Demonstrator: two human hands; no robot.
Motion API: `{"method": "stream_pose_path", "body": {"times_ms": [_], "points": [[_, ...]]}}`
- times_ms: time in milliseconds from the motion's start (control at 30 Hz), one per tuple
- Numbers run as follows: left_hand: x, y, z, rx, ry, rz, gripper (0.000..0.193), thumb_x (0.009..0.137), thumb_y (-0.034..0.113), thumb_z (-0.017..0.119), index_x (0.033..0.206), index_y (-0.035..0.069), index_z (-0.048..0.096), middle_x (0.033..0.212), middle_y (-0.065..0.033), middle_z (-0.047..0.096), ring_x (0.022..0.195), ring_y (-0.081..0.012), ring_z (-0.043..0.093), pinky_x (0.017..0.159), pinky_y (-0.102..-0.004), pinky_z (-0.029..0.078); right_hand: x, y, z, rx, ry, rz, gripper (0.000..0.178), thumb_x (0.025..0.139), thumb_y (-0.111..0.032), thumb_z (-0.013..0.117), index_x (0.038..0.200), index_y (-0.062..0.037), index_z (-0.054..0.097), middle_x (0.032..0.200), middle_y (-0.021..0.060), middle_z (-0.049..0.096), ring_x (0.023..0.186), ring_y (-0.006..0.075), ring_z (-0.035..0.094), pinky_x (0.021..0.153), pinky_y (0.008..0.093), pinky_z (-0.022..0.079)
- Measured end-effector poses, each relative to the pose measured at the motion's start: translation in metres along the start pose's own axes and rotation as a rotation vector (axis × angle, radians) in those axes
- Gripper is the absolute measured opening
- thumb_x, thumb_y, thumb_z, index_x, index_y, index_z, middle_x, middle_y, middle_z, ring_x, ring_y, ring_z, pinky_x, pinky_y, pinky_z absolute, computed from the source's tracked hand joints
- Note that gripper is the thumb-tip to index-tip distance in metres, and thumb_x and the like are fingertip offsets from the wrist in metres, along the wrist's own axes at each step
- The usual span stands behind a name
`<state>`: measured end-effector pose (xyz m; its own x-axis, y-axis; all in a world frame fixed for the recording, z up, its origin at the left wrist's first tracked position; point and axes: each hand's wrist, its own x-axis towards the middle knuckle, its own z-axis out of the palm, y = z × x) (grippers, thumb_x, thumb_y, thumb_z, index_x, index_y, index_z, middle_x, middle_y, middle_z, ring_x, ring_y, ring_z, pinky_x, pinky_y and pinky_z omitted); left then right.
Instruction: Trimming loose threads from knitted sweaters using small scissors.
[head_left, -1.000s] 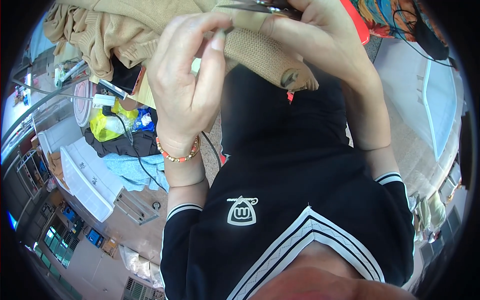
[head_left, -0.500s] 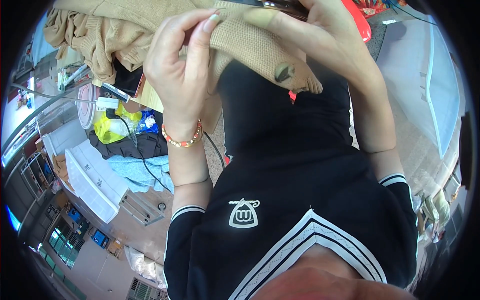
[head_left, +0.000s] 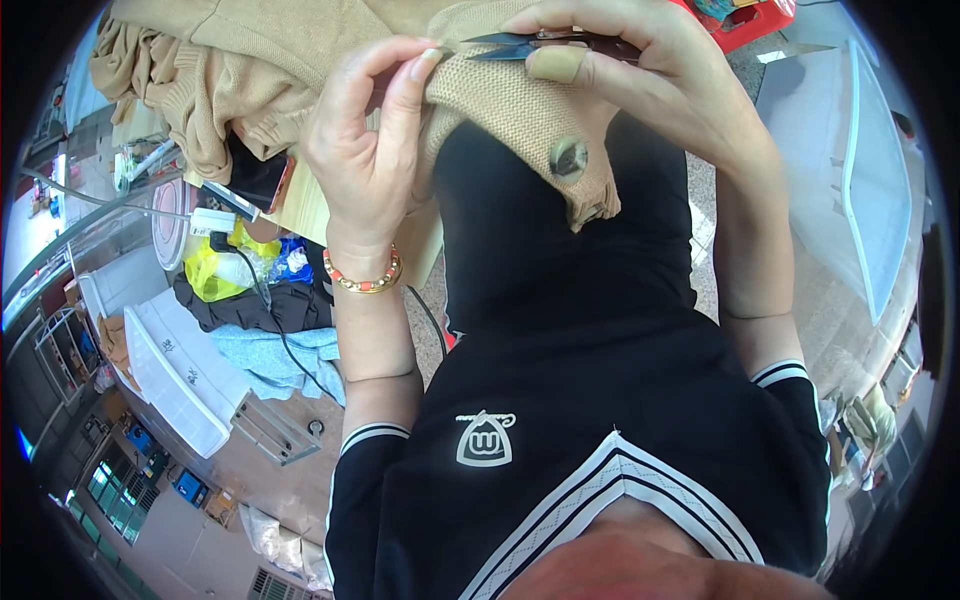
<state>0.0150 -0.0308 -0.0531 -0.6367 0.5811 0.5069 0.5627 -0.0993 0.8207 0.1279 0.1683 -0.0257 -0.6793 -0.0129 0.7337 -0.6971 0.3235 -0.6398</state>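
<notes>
A beige knitted garment (head_left: 500, 100) hangs between my hands over my lap, with a round dark button (head_left: 568, 157) near its lower corner. My left hand (head_left: 365, 140) is closed in a pinch at the garment's edge, thumb against forefinger. Whether a thread is also between those fingertips is too small to tell. Wrapped around a pair of thread snips (head_left: 505, 48), my right hand (head_left: 665, 75) points the dark blades left, close to my left fingertips. The blades look slightly apart, lying over the knit. A yellowish cover (head_left: 557, 65) sits on my right thumb.
More beige knitwear (head_left: 250, 60) is heaped on the table at the upper left, near a dark phone-like slab (head_left: 262, 178). Below are a white charger (head_left: 212, 221) with a black cable, a yellow plastic bag (head_left: 205, 272) and a white bin (head_left: 185, 360). A translucent panel (head_left: 815, 150) stands right.
The snips have come lower, so their blades now show in full beside my left fingertips. The garment's lower corner has swung left and down. My left hand has dropped slightly.
</notes>
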Motion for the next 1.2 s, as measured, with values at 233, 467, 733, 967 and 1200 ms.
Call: {"method": "stream_pose_path", "body": {"times_ms": [233, 467, 733, 967, 1200], "points": [[0.005, -0.003, -0.004, -0.016, -0.027, 0.012, 0.009, 0.094, 0.004, 0.067, 0.103, 0.001, 0.069, 0.086, -0.0020, 0.069, 0.072, -0.0059, 0.061, 0.064, -0.0195, 0.048, 0.014, 0.001, -0.001, -0.039, -0.107, -0.008, 0.032, 0.089, -0.011, 0.071, 0.119, -0.0015, 0.068, 0.103, 0.0126, 0.070, 0.093, 0.0246, 0.065, 0.081, 0.0317, 0.051], [0.010, -0.006, -0.006, -0.030, -0.089, -0.022, 0.009, 0.096, 0.005, 0.066, 0.103, 0.002, 0.068, 0.081, -0.0011, 0.065, 0.069, -0.0058, 0.059, 0.062, -0.0189, 0.046, 0.035, -0.035, -0.007, -0.355, -0.301, 0.587, 0.030, 0.089, -0.014, 0.071, 0.118, -0.0045, 0.070, 0.087, 0.0112, 0.063, 0.079, 0.0246, 0.062, 0.068, 0.0335, 0.048], [0.019, -0.010, -0.004, 0.027, -0.120, 0.129, 0.008, 0.097, 0.008, 0.065, 0.104, 0.003, 0.065, 0.079, 0.0001, 0.066, 0.066, -0.0053, 0.060, 0.059, -0.0194, 0.048, 0.034, -0.027, -0.009, -0.312, -0.281, 0.550, 0.031, 0.088, -0.017, 0.072, 0.117, -0.0056, 0.070, 0.086, 0.0121, 0.063, 0.080, 0.0248, 0.061, 0.069, 0.0332, 0.047], [0.020, -0.016, -0.013, -0.082, -0.233, 0.038, 0.011, 0.100, 0.004, 0.058, 0.110, 0.001, 0.063, 0.109, -0.0069, 0.067, 0.077, -0.0038, 0.060, 0.062, -0.0171, 0.050, 0.029, -0.005, -0.008, -0.171, -0.249, 0.075, 0.028, 0.088, -0.015, 0.072, 0.114, -0.0027, 0.071, 0.098, 0.0137, 0.070, 0.089, 0.0265, 0.063, 0.078, 0.0348, 0.050], [0.013, -0.016, -0.013, -0.098, -0.163, 0.000, 0.012, 0.101, 0.006, 0.058, 0.110, 0.001, 0.063, 0.104, -0.0069, 0.069, 0.073, -0.0040, 0.059, 0.062, -0.0178, 0.050, 0.024, -0.002, -0.005, -0.106, -0.199, 0.083, 0.027, 0.088, -0.013, 0.072, 0.113, -0.0030, 0.071, 0.101, 0.0129, 0.071, 0.090, 0.0263, 0.063, 0.080, 0.0353, 0.050]]}}
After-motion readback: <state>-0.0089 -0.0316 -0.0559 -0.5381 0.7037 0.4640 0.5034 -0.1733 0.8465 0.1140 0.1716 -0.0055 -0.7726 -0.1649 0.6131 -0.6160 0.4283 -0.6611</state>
